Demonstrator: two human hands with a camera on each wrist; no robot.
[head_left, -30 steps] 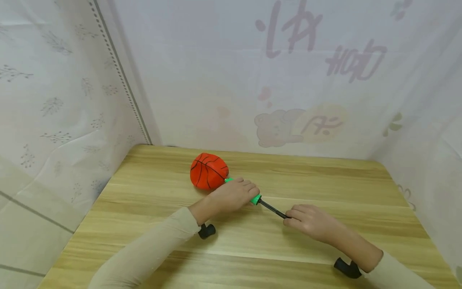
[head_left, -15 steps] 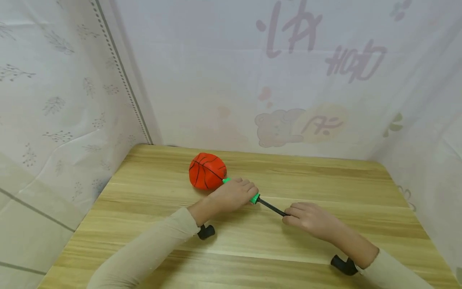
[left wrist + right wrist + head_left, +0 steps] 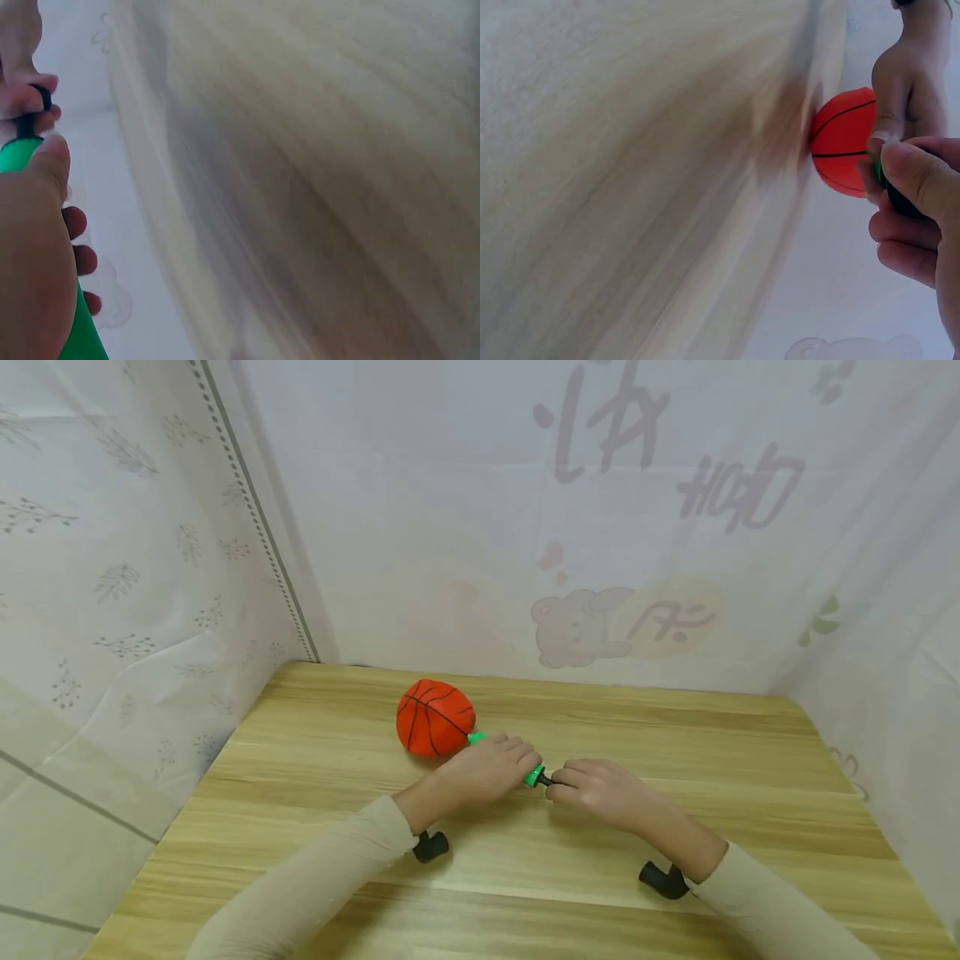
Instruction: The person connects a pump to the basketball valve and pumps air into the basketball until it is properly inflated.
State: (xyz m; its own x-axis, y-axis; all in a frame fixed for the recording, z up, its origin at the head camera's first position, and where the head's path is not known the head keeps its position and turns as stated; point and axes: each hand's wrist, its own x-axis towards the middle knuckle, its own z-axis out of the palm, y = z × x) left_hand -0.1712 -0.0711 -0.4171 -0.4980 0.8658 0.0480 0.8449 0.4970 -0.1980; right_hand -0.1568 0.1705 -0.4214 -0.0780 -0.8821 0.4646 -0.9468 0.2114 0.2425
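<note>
A green hand pump (image 3: 534, 776) lies slantwise above the table, its tip at a red toy basketball (image 3: 435, 718) with black lines. The ball looks slightly misshapen. My left hand (image 3: 491, 768) wraps round the green barrel, most of which it covers; in the left wrist view the green barrel (image 3: 84, 337) shows below the curled fingers. My right hand (image 3: 603, 793) grips the pump's black handle at the end of the rod (image 3: 545, 780), of which only a short piece shows. In the right wrist view the black handle (image 3: 904, 201) sits between thumb and fingers.
The wood-grain table (image 3: 675, 735) reaches back to a pale printed cloth (image 3: 420, 527) hung behind and at both sides. A black wrist mount (image 3: 431, 846) sticks out under the left wrist, another black mount (image 3: 663, 880) under the right one.
My right hand has moved left toward my left hand, and the long stretch of black rod seen before has slid into the green barrel. The left hand and ball have hardly moved.
</note>
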